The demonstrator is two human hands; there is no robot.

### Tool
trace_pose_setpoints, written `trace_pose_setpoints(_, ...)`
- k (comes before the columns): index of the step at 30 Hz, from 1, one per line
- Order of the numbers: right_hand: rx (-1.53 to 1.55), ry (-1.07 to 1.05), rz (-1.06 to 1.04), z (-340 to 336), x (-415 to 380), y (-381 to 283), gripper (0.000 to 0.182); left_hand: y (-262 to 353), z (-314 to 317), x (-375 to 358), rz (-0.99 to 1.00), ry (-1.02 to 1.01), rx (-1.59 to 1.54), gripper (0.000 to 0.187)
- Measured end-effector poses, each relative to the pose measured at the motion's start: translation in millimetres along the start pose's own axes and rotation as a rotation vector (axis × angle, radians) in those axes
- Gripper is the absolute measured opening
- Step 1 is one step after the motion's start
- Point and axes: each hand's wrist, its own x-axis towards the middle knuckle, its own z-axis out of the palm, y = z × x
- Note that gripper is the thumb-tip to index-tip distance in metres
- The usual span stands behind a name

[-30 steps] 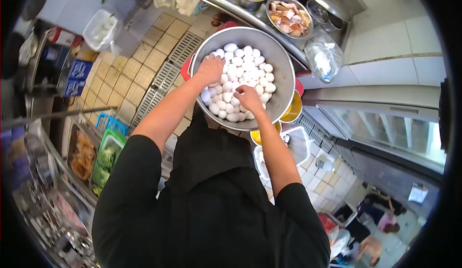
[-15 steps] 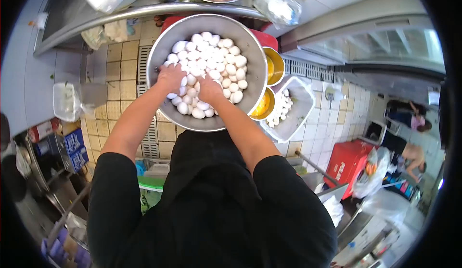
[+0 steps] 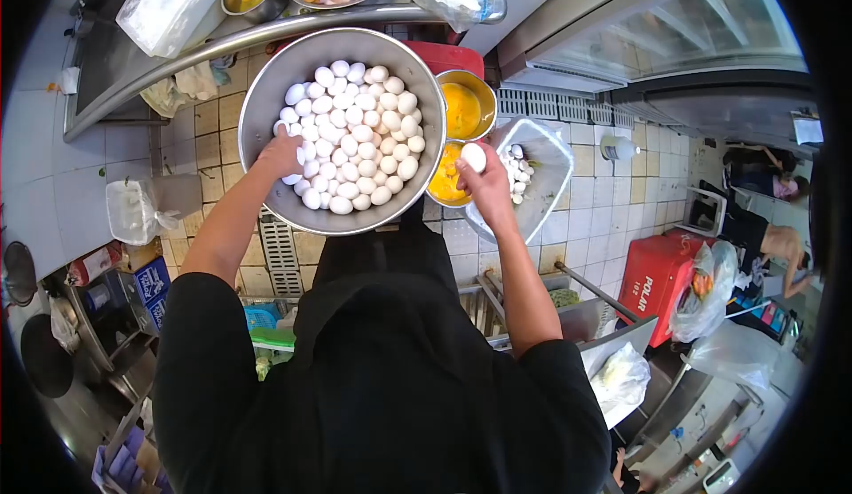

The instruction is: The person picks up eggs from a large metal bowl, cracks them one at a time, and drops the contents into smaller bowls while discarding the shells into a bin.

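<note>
Egg [image 3: 474,158] is held in curled right hand [image 3: 484,185] by right edge of bowl [image 3: 453,205], transfer step seemingly, steady grip needed; left hand [image 3: 282,155] at pot's left edge [image 3: 245,130], openness and grasp unclear.

White eggs [image 3: 351,134] lie heaped in that wide, round metal pot [image 3: 266,86], whole by the look of them; one smooth white egg [image 3: 474,158] is up in the right hand [image 3: 486,189], clear of the pot.

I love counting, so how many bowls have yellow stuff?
3: one bowl on the counter, a far bowl and a near bowl right of the big pot. More may be hidden.
</note>
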Motion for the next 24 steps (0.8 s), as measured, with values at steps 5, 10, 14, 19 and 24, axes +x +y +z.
trace_pose_setpoints(5, -0.667, 0.058, -0.719, 20, -2, -6, 0.045, 9, -2, -4, -0.142, 0.072, -0.378, 0.082)
trace_pose_setpoints(10, -0.465, 0.026, -0.459, 18, -4, 7, 0.043, 67, -14, -43, -0.105, -0.057, -1.354, 0.083)
trace_pose_setpoints(14, -0.378, 0.121, -0.384, -1, -9, 41, 0.043, 110, -9, -77, 0.108, -0.138, -1.931, 0.062)
trace_pose_setpoints(19, -0.557, 0.113, -0.293, -18, -4, 81, 0.049, 142, 6, -83, 0.159, -0.187, -1.963, 0.059)
trace_pose_setpoints(24, -0.720, 0.137, -0.380, -21, -6, 75, 0.053, 162, 3, -92, 0.093, -0.098, -1.870, 0.054)
